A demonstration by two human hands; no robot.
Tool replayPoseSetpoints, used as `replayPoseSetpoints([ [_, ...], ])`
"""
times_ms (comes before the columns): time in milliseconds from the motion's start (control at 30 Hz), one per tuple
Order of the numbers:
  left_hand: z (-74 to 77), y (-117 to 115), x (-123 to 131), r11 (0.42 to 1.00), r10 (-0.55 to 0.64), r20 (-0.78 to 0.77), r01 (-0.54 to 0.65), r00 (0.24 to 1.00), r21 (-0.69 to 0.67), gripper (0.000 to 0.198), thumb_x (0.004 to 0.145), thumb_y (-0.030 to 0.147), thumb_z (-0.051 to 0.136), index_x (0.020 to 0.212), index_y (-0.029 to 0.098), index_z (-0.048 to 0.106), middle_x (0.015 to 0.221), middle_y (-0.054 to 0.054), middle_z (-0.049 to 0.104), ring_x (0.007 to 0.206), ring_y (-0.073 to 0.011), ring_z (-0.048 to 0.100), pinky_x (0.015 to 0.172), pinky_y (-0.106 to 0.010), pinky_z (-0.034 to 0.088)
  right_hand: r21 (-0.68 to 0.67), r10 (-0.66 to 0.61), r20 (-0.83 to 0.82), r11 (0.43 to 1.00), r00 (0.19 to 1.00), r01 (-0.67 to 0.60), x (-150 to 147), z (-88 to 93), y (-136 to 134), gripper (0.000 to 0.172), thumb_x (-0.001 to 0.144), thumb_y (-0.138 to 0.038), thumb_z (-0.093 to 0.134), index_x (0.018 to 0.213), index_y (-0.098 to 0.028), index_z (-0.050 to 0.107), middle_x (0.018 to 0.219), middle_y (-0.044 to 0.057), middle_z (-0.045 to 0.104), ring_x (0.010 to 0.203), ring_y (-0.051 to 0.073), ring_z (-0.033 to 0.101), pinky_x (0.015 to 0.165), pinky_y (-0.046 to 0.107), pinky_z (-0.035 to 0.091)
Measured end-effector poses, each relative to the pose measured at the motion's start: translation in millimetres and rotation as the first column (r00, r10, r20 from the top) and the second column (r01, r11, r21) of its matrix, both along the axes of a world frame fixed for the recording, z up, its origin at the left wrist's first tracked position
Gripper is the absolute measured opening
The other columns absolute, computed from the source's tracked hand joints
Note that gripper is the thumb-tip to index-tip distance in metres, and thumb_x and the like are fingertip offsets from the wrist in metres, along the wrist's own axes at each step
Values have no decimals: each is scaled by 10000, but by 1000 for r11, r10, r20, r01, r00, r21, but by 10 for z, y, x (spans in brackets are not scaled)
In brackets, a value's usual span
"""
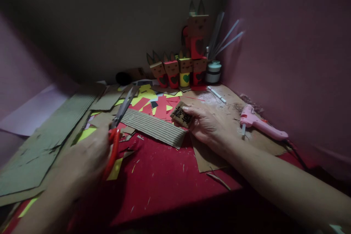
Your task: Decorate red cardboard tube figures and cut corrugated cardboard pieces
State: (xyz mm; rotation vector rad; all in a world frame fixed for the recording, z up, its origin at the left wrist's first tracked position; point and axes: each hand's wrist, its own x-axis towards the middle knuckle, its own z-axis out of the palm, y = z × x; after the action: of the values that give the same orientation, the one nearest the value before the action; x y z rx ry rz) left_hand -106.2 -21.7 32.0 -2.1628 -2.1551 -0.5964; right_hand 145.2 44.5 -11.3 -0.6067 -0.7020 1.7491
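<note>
At the left, my left hand (89, 153) is closed on a pair of scissors (115, 135) with red-orange handles, their blades pointing up and away. My right hand (201, 122) pinches a small piece of brown cardboard (181, 115) with black printed characters, thumb on top. Between the hands lies a strip of corrugated cardboard (153, 128), just beside the held piece. Under my right wrist, a flat brown cardboard piece (207, 157) rests on the red table surface (161, 186).
Large cardboard sheets (46, 142) cover the left side. Red and yellow paper scraps (160, 106) lie in the middle. Several small box figures (172, 75) and a white-lidded jar (213, 72) stand at the back. A pink glue gun (260, 124) lies right, near the wall.
</note>
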Motion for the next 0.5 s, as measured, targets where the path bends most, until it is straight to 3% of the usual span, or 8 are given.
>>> replayPoseSetpoints([
  [67,3,-89,-159,987,117,-155,-132,981,-90,299,777,500,493,844,214,551,581,-23,535,484,-203,488,484,-285,302,-18,24,-13,1000,1000,-24,0,-11,9,49,671,-192,659,712,-166,665,713,55,674,659,187,618,631,343,519],
  [133,-68,-144,-328,972,186,-206,-210,961,-101,257,781,487,479,769,235,529,522,-8,503,445,-203,488,460,-278,299,-53,33,-20,998,999,-34,-2,-22,20,64,678,-199,644,727,-168,670,720,53,674,660,182,600,626,338,500],
  [233,-253,-161,-607,966,194,-201,-222,960,-131,248,761,510,506,755,263,528,448,20,469,391,-216,490,422,-271,312,-108,32,-23,994,999,-34,-6,-38,37,87,678,-195,632,747,-171,679,715,46,666,668,176,569,621,328,478],
  [333,-366,-139,-826,973,146,-162,-172,976,-156,236,736,498,536,654,280,504,419,10,484,357,-217,490,406,-279,312,-73,48,-11,996,999,-48,-10,-48,46,87,668,-214,650,740,-180,683,711,44,657,669,180,547,600,319,446],
  [433,-279,-139,-745,997,60,-110,-64,992,-31,237,697,477,564,583,285,486,433,-15,496,349,-198,441,405,-279,244,-4,53,27,999,998,-53,-13,-45,35,92,670,-252,675,737,-190,692,732,46,661,684,183,540,609,310,419],
  [500,-136,-142,-437,991,-23,-5,24,1000,132,191,679,474,591,655,287,563,505,-26,530,403,-197,434,440,-291,224,30,52,55,998,997,-53,-16,-38,12,93,680,-269,691,743,-201,701,759,42,672,716,184,547,628,300,409],
])
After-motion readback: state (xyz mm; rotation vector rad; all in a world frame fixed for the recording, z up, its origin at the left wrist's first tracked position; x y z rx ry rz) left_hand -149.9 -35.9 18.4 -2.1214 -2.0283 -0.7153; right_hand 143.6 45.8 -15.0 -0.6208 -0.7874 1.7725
